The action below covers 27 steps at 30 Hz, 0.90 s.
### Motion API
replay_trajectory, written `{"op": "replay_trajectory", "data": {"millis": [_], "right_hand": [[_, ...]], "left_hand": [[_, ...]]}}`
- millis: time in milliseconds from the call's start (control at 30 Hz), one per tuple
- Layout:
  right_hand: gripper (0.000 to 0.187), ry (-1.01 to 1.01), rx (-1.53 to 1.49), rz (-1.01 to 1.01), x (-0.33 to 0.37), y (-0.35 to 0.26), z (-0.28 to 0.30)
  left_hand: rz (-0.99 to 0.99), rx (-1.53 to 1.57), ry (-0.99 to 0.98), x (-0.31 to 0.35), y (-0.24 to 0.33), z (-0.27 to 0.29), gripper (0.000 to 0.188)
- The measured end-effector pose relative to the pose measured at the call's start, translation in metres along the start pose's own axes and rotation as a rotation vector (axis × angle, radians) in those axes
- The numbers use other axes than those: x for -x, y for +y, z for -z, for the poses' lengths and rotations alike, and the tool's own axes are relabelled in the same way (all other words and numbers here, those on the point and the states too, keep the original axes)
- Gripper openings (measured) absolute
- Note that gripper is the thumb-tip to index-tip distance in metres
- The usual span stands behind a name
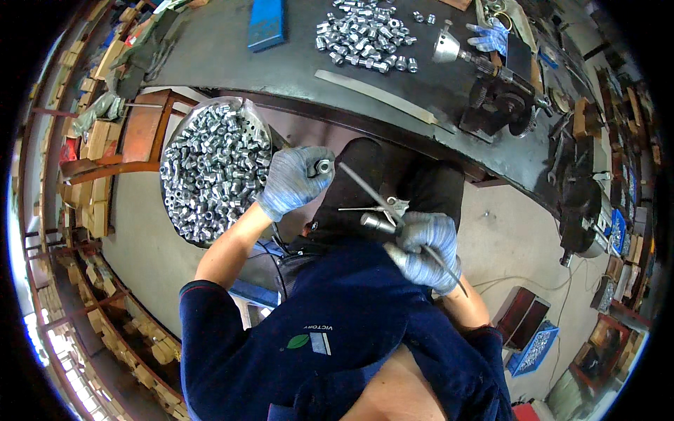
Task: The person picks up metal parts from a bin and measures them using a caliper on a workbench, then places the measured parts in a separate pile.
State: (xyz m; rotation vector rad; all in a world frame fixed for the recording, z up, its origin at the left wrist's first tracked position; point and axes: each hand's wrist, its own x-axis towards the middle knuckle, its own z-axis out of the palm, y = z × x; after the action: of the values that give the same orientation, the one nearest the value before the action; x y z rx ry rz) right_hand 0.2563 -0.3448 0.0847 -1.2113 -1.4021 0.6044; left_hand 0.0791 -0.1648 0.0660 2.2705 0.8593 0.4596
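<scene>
A: What has the left hand (pixel 298 181) got?

B: A fitting (pixel 324 167). The gloved fingers are closed round it, and its bore shows at the thumb side (a small round hole in bright metal).

A: And the right hand (pixel 428 249)?

B: Wrapped about a long grey rod (pixel 365 186), which slants up and to the left. Its far end is just beside the fitting (there's a gap between them, as I see it), and its near end sticks out below the glove.

A: So the hands are apart?

B: Yes, each with its own piece, both above the lap (pixel 439 189). A shiny cylinder (pixel 378 223) sits against the right glove; whether that hand grips it, I can't tell.

A: Where are the other fittings?

B: Many fill a round basin (pixel 254 125) by the left forearm (heaped right across it). A smaller pile (pixel 368 38) lies on the dark bench (pixel 203 59), between a blue box (pixel 267 27) and a machine (pixel 502 95).

A: Anything nearer on the bench?

B: A flat bar (pixel 375 95), lying along the front edge. Behind the machine there's a blue glove (pixel 489 36) (no hand in it, by the look).

A: And low on the right?

B: A blue crate (pixel 523 361) on the floor, holding small metal parts, next to a dark red box (pixel 519 316).
</scene>
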Motion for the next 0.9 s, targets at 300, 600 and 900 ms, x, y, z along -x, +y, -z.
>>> {"op": "replay_trajectory", "data": {"millis": [300,600,900], "right_hand": [[0.031,-0.092,0.056,0.023,-0.011,-0.001,-0.017],[0.034,-0.097,0.423,0.135,-0.028,0.025,-0.037],[0.034,0.033,0.443,0.028,-0.01,0.005,-0.002]], "left_hand": [[-0.151,-0.059,0.101,0.001,-0.004,-0.011,0.016],[-0.16,-0.116,-0.04,-0.01,0.0,-0.02,0.027],[0.106,-0.239,0.138,-0.118,-0.049,0.004,0.026]]}}
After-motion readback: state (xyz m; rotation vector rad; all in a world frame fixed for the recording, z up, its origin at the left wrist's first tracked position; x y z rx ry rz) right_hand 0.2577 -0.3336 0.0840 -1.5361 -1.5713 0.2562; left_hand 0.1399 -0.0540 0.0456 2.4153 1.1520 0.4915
